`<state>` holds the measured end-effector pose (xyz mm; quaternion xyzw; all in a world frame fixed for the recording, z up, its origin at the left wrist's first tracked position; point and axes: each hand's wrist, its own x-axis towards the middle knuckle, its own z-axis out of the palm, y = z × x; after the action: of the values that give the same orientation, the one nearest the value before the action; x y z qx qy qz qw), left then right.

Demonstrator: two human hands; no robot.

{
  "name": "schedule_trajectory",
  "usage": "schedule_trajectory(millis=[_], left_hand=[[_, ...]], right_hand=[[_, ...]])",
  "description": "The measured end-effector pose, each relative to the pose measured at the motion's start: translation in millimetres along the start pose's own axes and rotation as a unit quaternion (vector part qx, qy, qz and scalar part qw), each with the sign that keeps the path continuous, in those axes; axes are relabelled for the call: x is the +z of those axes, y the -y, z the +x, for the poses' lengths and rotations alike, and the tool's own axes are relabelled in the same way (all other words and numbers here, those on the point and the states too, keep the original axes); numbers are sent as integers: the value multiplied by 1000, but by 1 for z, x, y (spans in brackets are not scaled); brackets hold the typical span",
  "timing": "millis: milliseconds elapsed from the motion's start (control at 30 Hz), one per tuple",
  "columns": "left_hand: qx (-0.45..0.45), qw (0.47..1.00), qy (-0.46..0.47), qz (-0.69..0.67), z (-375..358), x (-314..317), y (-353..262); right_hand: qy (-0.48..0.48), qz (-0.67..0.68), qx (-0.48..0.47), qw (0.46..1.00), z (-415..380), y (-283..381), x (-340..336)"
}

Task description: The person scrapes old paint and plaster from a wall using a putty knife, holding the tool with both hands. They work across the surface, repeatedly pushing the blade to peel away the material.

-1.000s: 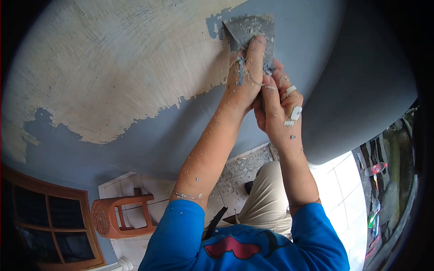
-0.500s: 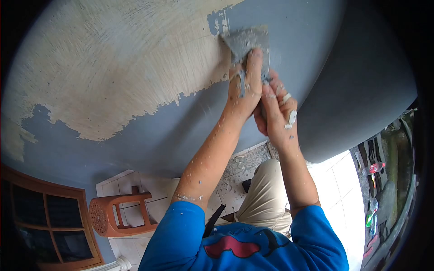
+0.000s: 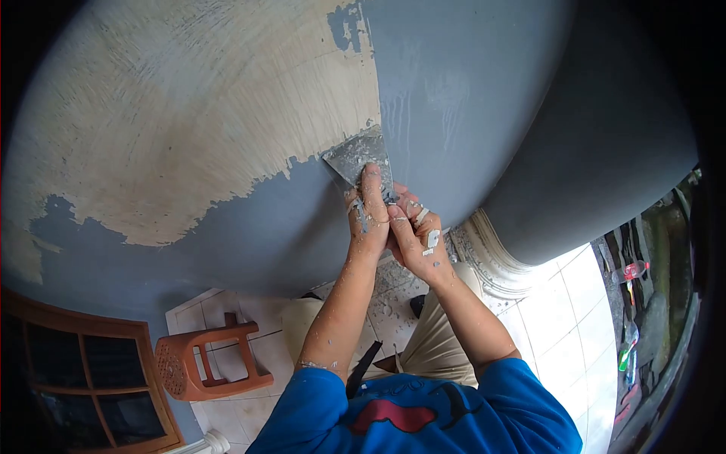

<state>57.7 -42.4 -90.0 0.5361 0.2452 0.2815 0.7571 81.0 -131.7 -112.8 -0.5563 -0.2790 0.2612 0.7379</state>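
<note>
A wide metal scraper (image 3: 355,155) lies with its blade against the wall, at the border between the bare beige patch (image 3: 197,113) and the blue-grey paint (image 3: 446,91). My left hand (image 3: 367,216) grips it, thumb stretched along the blade. Close on the right, my right hand (image 3: 417,234) is closed round the lower part of the scraper, whose handle is mostly hidden by the fingers. Paint flakes stick to both hands, the forearms and the blade.
An orange plastic stool (image 3: 215,361) lies on its side on the white floor tiles (image 3: 560,333). A wood-framed window (image 3: 87,390) is at lower left, a dark rounded column (image 3: 597,136) at right. Paint debris (image 3: 389,303) lies near my legs. Bottles (image 3: 630,272) lie at far right.
Both hands and the scraper have moved down and left across the wall. Above the blade, a straight edge between beige and grey now shows.
</note>
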Motion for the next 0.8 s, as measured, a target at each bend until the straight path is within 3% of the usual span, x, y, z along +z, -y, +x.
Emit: schedule_trajectory(millis=[33, 367, 567, 667, 800], left_hand=[[-2, 1000, -1, -1, 0, 0, 1], [46, 999, -5, 17, 10, 5, -11], [92, 995, 24, 25, 4, 7, -34], [94, 995, 8, 34, 3, 4, -23], [96, 994, 8, 48, 0, 16, -47]], right_hand=[[7, -9, 21, 1000, 0, 1, -2], [-11, -31, -86, 996, 15, 5, 1], [4, 20, -105, 994, 19, 25, 13], [34, -19, -30, 999, 9, 14, 5], [24, 43, -101, 994, 16, 46, 12]])
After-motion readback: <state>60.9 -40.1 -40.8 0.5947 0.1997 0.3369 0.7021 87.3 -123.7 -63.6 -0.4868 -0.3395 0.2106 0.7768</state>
